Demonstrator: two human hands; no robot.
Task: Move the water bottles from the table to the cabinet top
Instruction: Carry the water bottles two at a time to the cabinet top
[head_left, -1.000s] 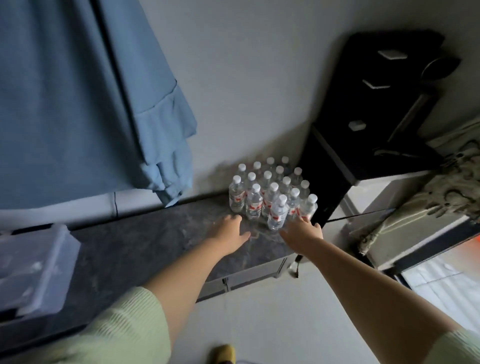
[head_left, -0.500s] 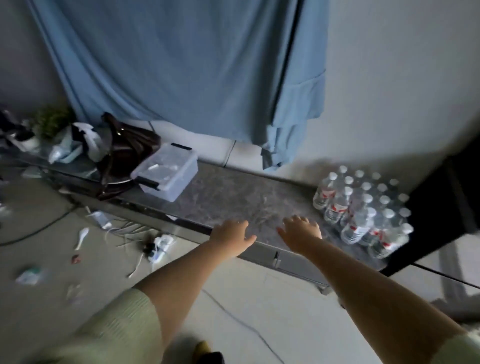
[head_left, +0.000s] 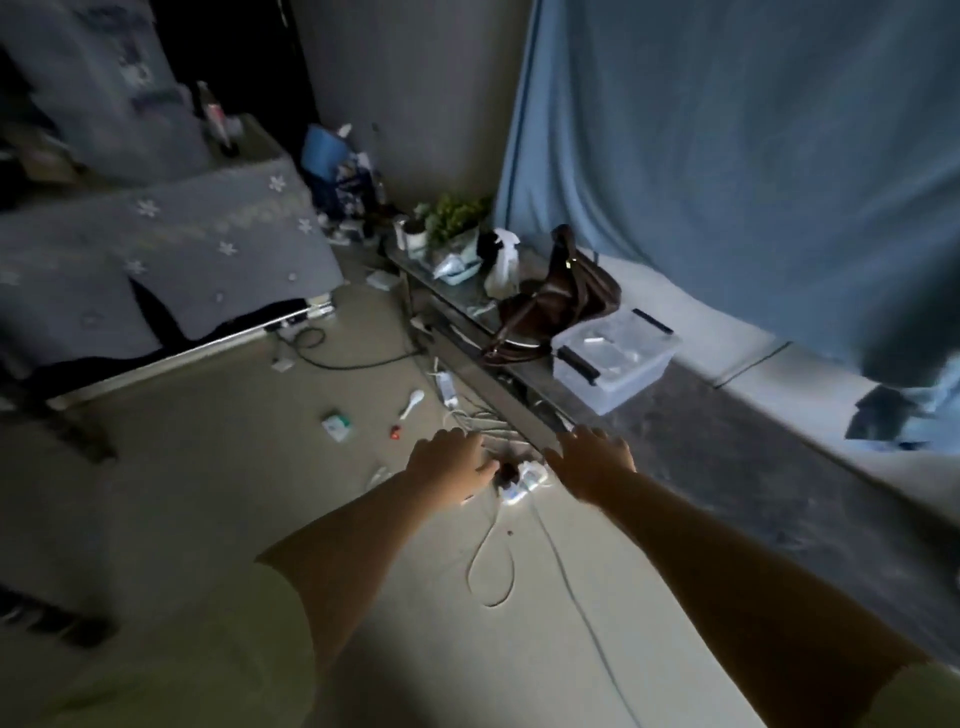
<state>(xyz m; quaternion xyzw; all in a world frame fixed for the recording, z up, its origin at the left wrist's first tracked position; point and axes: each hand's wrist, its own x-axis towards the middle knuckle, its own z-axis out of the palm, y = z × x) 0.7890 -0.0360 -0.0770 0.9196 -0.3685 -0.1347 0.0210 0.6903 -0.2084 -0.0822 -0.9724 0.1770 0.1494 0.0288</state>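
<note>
dark marbled cabinet top (head_left: 769, 467), seemingly bare near the hands

I see open dark top on the cabinet (head_left: 737, 467) ahead of my right hand (head_left: 589, 460), clear to the wall. Further left a lidded plastic box (head_left: 613, 361) and a brown bag (head_left: 550, 306) block it. Below my left hand (head_left: 449, 462), cables (head_left: 488, 545) and a power strip (head_left: 522, 480) clutter the floor (head_left: 208, 467).

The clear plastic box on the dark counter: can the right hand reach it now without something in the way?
Probably yes. The right hand hovers open over the counter's near edge, and bare counter lies between it and the clear plastic box. The brown bag lies behind the box.
</note>
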